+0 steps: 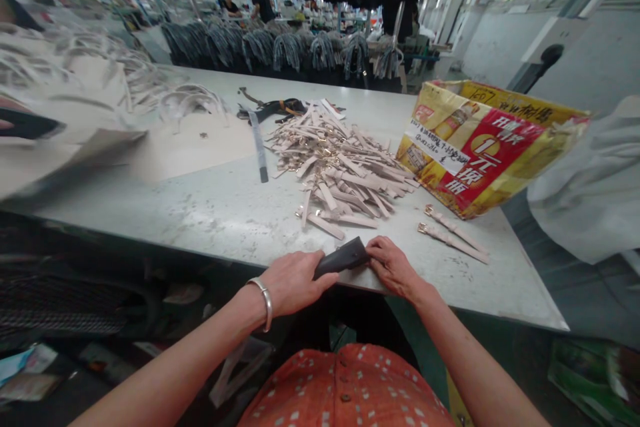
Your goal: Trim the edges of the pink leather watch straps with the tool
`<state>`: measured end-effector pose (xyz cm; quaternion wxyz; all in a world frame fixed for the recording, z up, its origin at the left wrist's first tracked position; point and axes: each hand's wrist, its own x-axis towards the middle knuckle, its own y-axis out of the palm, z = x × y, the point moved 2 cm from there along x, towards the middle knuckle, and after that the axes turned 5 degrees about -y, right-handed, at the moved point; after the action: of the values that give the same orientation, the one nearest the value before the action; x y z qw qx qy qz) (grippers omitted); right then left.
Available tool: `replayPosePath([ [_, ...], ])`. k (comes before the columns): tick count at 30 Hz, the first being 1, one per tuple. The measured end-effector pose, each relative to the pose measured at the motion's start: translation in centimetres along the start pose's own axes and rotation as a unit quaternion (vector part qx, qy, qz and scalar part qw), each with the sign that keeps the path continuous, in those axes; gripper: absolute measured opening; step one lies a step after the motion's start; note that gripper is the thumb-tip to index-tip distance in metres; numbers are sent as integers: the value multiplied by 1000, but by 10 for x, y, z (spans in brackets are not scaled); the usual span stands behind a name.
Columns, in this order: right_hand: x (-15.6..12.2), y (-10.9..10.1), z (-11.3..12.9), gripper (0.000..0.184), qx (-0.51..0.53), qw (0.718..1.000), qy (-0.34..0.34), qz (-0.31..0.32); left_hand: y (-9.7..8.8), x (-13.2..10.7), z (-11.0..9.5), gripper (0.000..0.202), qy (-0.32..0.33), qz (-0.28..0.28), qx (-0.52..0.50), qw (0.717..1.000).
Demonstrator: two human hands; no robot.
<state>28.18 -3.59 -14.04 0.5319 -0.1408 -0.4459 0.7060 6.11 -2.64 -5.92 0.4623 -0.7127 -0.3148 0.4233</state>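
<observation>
My left hand (295, 281) and my right hand (393, 265) meet at the near edge of a grey worktable (220, 207). Both are closed on a flat dark piece (343, 258), the left on its near-left end, the right on its far-right end. A silver bangle (265, 300) circles my left wrist. Just beyond my hands lies a heap of pale beige straps with gold buckles (340, 170). Two more beige straps (453, 231) lie apart to the right of my right hand.
A yellow and red cardboard box (480, 147) stands on the table's right. A dark ruler-like bar (260, 147) and black straps (275, 109) lie behind the heap. Pale sheets and loops (150, 90) cover the left. Grey bundles (290, 50) hang at the back.
</observation>
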Motion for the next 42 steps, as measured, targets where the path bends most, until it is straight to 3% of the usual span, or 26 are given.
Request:
replayPosePath([
  [4,-1,-2,2,22,4,1000,13,-5,0,6,4,48,-9,4,-39,999],
  [10,-2,1,1,24,3,1000,11,-19,-1,-12,22,49,-21,9,-54,998],
  [14,-2,2,0,23,9,1000,19,-23,4,-15,14,51,-21,9,-33,999],
  [18,-1,1,1,21,19,999,25,-33,6,-2,1,47,-17,-6,-45,999],
  [22,-1,1,1,18,38,997,43,-52,2,3,3,43,-31,-6,-89,996],
  [27,2,3,-1,17,71,992,69,-76,-4,-14,21,45,-63,-4,-122,990],
  [31,5,4,-1,18,70,992,80,-67,3,-27,27,43,-60,-7,-102,993],
  [37,5,3,0,20,72,992,84,-58,18,-16,13,46,-22,-16,-66,997],
  [42,4,3,3,21,71,993,73,-56,15,0,4,44,-21,-31,-96,995],
])
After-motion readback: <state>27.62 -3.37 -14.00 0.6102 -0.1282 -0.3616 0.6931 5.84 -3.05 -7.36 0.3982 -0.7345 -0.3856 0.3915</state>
